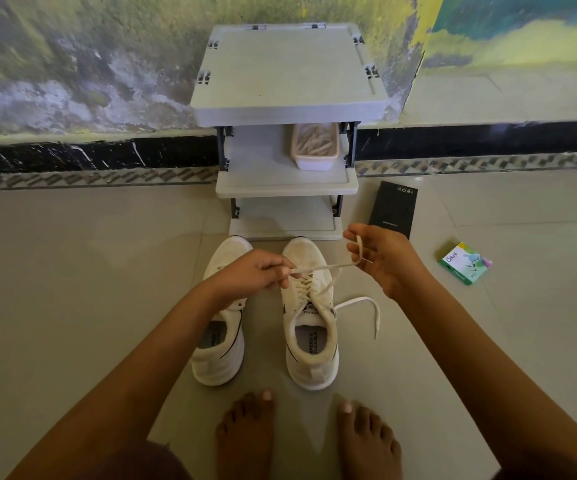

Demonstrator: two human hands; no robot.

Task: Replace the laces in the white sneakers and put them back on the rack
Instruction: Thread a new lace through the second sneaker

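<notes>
- Left sneaker [218, 317] sat partly under the left wrist, heel toward the person. The hand hid its lacing.
- Left hand [252, 271] hovered over the shoes, fingers curled and pinching one end of the lace [318, 268], probably to anchor it while the other hand pulled.
- The rack [287, 98] stood beyond both hands against the wall. A tub [314, 145] of pale strips, laces by the look, waited on its middle shelf.
- Right sneaker [309, 320] lay below and between the hands, and the lace was threaded through its eyelets. That was the shoe being worked on!
- The lace ran taut from the left pinch to the right hand. A loose end trailed on the floor below that wrist.
- Right hand [380, 258] was raised, palm inward, fingers bent with the lace looped round them, which looked like drawing out slack.
- A black box [393, 209] lay just beyond that hand, and a green box [465, 263] lay off to its right. Neither was in play.
</notes>
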